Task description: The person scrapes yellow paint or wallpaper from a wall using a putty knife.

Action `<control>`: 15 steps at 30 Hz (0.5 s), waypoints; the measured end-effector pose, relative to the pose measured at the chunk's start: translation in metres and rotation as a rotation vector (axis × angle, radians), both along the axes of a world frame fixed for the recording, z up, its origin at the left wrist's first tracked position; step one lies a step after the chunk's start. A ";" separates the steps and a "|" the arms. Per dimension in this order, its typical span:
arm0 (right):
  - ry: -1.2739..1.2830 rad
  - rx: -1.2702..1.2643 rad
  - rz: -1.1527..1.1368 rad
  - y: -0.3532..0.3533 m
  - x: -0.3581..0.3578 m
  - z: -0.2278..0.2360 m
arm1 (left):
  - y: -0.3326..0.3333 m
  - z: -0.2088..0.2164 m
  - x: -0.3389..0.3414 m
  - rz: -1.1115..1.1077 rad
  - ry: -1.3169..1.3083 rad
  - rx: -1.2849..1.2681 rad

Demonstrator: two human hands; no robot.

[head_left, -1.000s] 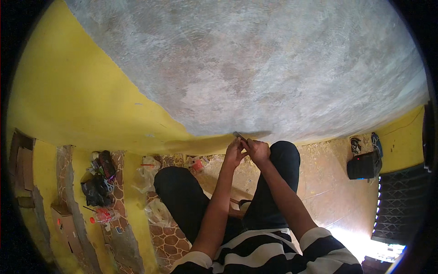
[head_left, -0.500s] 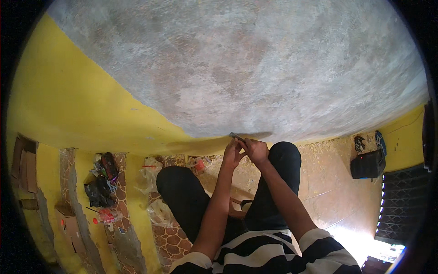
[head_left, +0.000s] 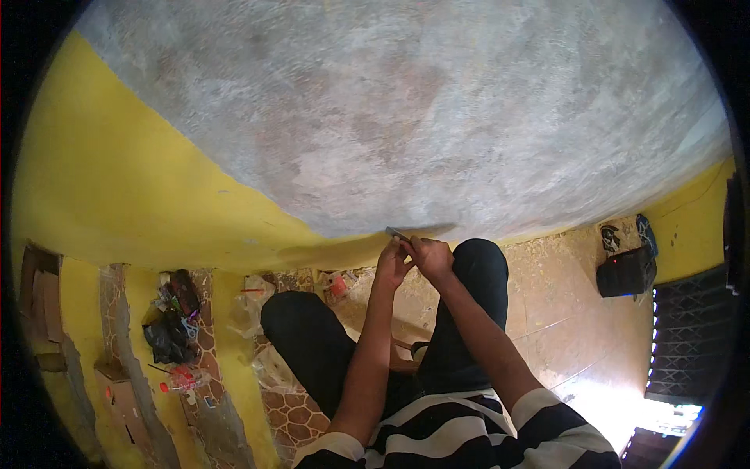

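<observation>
Both my hands meet at a small scraper-like tool (head_left: 396,234) with a flat grey end, its tip against the lower part of the wall. My right hand (head_left: 432,259) is closed round its rear part. Fingers of my left hand (head_left: 392,263) pinch it nearer the tip. Much of the tool is hidden by the fingers, so its exact kind is hard to make out. It lies by the edge where the rough grey patch (head_left: 375,133) of wall meets the yellow paint (head_left: 141,180). A shadow falls on the wall beside the tool.
My bent knees (head_left: 486,277) are close to the wall. Stepped ledges on the left hold a black plastic bag (head_left: 166,338), a clear bottle with a red cap (head_left: 186,379) and a cardboard box (head_left: 121,402). A black box-shaped device (head_left: 627,273) stands on the right, near a folding metal gate (head_left: 687,336).
The view has turned slightly, shifting my hands and the surroundings a little in the picture. Both hands keep their hold on the tool at nearly the same spot of wall.
</observation>
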State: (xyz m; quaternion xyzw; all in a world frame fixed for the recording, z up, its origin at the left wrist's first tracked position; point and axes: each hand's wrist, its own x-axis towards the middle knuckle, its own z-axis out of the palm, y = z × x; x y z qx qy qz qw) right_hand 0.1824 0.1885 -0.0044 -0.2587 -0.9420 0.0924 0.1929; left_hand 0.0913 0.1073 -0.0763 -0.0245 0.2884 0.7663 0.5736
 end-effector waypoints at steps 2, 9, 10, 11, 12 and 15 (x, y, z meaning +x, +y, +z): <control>0.007 -0.010 0.021 -0.010 -0.013 0.001 | -0.013 -0.007 -0.012 0.032 0.000 0.002; 0.065 -0.030 0.102 -0.036 -0.054 -0.006 | -0.045 -0.015 -0.042 0.148 0.004 0.020; 0.064 -0.032 0.117 -0.038 -0.055 -0.007 | -0.047 -0.015 -0.042 0.162 0.003 0.018; 0.024 -0.045 0.113 -0.039 -0.053 -0.007 | -0.047 -0.015 -0.040 0.167 -0.003 -0.038; -0.014 -0.055 0.105 -0.037 -0.051 -0.008 | -0.045 -0.011 -0.038 0.166 -0.008 -0.091; -0.026 -0.043 0.084 -0.026 -0.038 -0.010 | -0.034 -0.002 -0.025 0.154 0.003 -0.086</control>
